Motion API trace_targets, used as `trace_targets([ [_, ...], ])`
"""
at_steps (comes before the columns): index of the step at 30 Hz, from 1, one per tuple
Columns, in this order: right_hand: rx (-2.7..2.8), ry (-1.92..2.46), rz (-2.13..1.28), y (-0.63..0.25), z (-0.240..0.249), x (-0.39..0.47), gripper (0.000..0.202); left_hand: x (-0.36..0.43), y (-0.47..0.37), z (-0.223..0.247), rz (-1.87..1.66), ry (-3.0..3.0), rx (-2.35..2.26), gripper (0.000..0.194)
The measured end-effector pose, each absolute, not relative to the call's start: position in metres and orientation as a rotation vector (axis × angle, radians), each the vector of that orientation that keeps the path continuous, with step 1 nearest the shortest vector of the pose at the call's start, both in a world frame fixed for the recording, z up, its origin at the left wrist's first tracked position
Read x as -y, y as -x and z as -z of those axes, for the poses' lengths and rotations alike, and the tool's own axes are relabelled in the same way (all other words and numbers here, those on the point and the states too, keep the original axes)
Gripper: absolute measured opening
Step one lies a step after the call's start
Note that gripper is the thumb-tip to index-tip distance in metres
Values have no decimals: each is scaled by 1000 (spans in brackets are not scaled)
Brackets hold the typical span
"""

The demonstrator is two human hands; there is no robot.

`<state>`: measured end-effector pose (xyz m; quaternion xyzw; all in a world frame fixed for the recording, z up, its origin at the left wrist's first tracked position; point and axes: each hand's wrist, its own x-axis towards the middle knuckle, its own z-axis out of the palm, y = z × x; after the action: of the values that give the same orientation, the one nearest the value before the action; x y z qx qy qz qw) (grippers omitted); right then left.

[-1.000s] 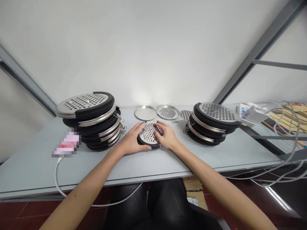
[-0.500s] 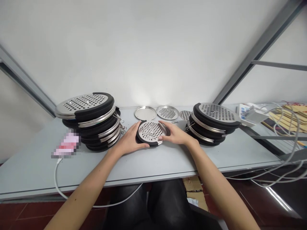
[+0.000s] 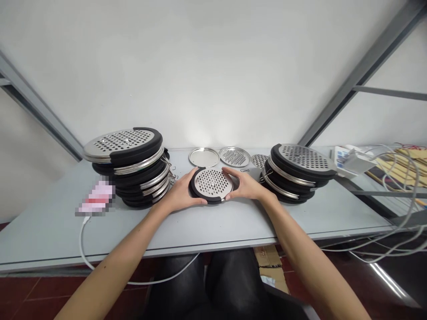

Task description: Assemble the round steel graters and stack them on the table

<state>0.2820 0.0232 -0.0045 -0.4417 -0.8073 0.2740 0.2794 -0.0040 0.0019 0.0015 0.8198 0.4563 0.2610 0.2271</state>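
When pressing from both sides, match the pull of the left hand (image 3: 183,192), wrapped around the left edge with thumb near and fingers far, to that of the right hand (image 3: 246,184), clasping the right edge likewise. Best to keep the round grater (image 3: 213,183) level, face up at the middle of the scene; cannot tell whether resting or just lifted. Bear on the black rim (image 3: 211,200) and smooth steel margin rather than the punched holes, probably sharp.

Find a pale wall (image 3: 213,80) along the far side, then a grey table (image 3: 213,226) running left to right between slanting metal posts (image 3: 345,95). On top, note a tall, leaning stack of graters (image 3: 133,171) at left and a lower stack (image 3: 293,175) at right, each near a hand. Farther back, see three loose steel discs (image 3: 204,157): plain, toothed, and perforated, with the last partly hidden. Smallest, just nearer: a wire hook (image 3: 244,170).
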Motion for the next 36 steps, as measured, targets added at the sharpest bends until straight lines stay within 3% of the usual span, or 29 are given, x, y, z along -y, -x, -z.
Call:
trace_targets([
  [36, 2105, 1079, -853, -276, 10, -30, 109, -1, 5, -7, -820, -2259, -1153, 95],
])
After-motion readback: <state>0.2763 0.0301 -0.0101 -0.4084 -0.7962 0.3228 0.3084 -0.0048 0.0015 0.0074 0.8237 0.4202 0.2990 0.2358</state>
